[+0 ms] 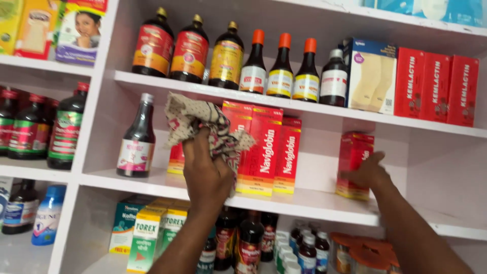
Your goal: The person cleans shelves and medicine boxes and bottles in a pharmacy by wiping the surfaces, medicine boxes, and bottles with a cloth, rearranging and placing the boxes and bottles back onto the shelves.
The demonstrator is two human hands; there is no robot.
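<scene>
On the middle shelf, left hand (205, 170) grips a spotted cloth (200, 122); right hand (368, 172) clasps a red box (355, 152).

white shelf (314, 200) | red cartons (269, 152) | dark bottle (136, 139)

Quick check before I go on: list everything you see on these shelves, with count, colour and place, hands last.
Large dark bottles: three, gold caps, top shelf left.
Slim dark bottles: three, orange caps, top shelf middle.
White-capped dark bottle: one, top shelf, beside them.
White and blue box: one, top shelf.
Red cartons: three, top shelf right.
Dark bottle with pink label: one, middle shelf left.
Tall red boxes: at least three, middle shelf centre.
Small red box: one, middle shelf right.
Green and white cartons: several, bottom shelf.
Small bottles: many, dark, bottom shelf.
Patterned cloth: one, cream and dark.
Left hand: grips the cloth.
Right hand: on the small red box.
</scene>
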